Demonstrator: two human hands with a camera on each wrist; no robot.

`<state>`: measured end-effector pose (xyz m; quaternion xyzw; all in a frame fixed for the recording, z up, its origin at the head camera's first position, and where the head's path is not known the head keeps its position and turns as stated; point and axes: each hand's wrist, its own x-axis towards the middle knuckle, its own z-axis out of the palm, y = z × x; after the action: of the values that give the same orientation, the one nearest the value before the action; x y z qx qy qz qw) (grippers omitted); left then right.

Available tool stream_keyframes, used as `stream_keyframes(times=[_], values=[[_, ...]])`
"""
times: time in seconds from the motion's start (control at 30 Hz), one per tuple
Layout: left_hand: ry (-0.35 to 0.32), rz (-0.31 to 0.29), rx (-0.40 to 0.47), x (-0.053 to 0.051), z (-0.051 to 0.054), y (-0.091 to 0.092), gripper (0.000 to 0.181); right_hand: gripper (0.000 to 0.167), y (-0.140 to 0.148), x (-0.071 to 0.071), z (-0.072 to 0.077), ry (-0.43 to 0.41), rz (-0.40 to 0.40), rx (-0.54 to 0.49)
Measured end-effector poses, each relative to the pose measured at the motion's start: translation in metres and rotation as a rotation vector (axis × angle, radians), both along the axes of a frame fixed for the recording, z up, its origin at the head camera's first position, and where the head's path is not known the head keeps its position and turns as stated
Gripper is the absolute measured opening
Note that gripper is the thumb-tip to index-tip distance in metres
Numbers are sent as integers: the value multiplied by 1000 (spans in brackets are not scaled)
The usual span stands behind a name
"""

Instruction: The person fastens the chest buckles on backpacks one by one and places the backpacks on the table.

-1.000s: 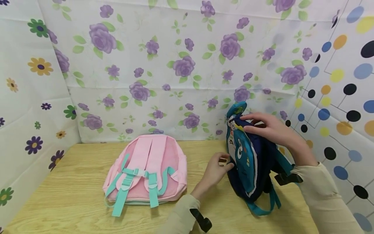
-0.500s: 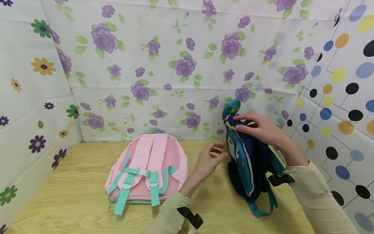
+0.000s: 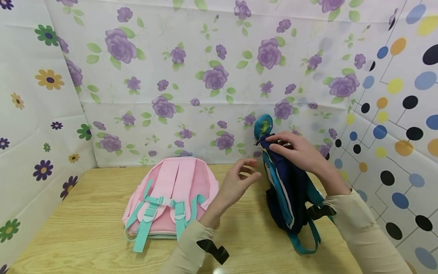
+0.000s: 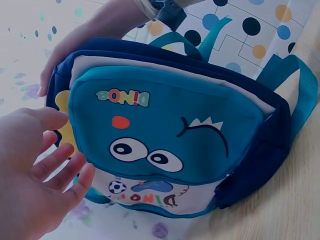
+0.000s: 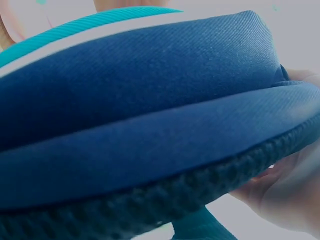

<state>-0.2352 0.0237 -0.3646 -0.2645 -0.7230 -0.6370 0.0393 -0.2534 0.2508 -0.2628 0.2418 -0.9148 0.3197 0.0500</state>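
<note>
A navy and teal backpack with a cartoon dinosaur front stands upright on the table, seen nearly edge-on in the head view. My right hand grips it at the top, fingers and thumb around the upper edge. In the right wrist view that hand is partly hidden behind the navy side. A teal tag sticks up at the top. My left hand is in the air left of the backpack, fingers loosely bent and holding nothing. The left wrist view shows the dinosaur face close beside its fingers.
A pink backpack lies on the wooden table, straps up, to the left of my left hand. A floral cloth hangs behind the table, with a dotted cloth on the right.
The navy backpack has turned, so its front shows less in the head view, and its top has shifted left with my right hand. My left hand has come off its side and moved left.
</note>
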Motion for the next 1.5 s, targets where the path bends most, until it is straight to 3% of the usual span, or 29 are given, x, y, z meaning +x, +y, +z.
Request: stream_keyframes(times=[0.47, 0.63, 0.87, 1.13, 1.5], values=[[-62, -52, 46, -2, 7, -13, 36, 42, -19, 1, -3, -24, -9, -42], [-115, -69, 86, 9, 20, -21, 38, 40, -25, 1, -7, -68, 64, -83], [-101, -65, 138, -6, 1, -29, 41, 36, -30, 1, -15, -86, 174, -114], [-162, -42, 229, -4, 0, -40, 41, 35, -42, 7, -26, -100, 255, -111], [-180, -3, 186, -2, -7, -54, 44, 32, -61, 13, -41, 9, 358, -77]])
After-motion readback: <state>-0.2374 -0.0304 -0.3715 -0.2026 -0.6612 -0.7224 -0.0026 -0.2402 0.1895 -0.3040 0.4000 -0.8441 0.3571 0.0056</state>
